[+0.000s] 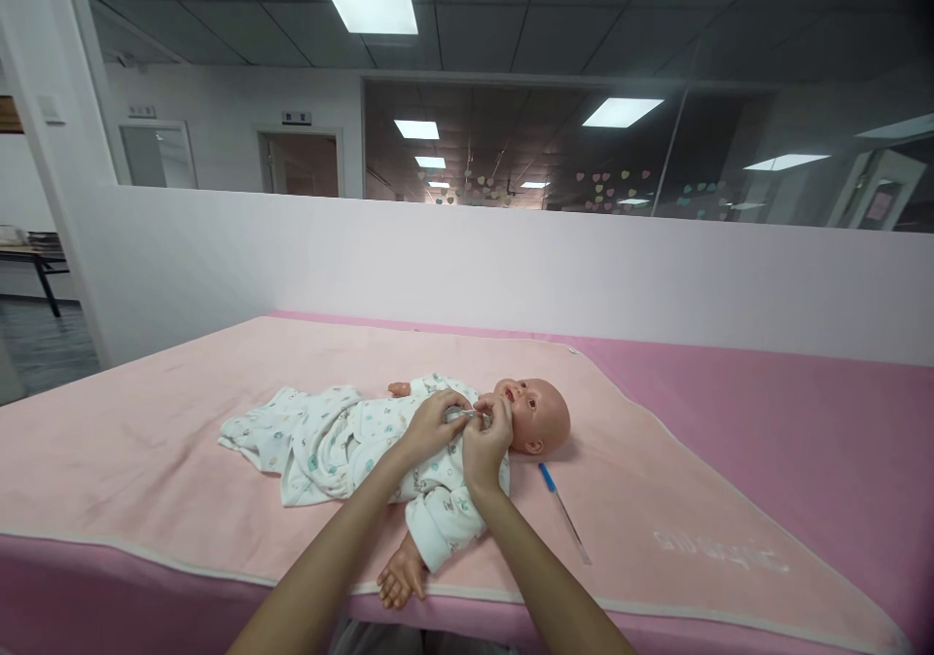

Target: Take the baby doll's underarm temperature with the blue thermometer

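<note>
A baby doll (544, 412) lies on its back, head to the right, in white clothes (321, 451) with a small coloured print. My left hand (432, 423) is closed at the doll's upper chest, fingertips pinched together. Just below the doll's chin, my right hand (487, 446) is also closed, its fingers bent and nearly meeting those of the left. A small whitish thing (469, 414) shows between the fingertips of both hands; whether it is the collar or a separate piece I cannot tell. To the right of my right arm lies a thin clear stick with a blue end (561, 509).
Under the doll spreads a peach-coloured blanket (657, 480) on a pink padded surface (803, 412). The doll's near hand (403, 575) rests by the front edge. Behind rises a low white wall (511, 266) with glass above it.
</note>
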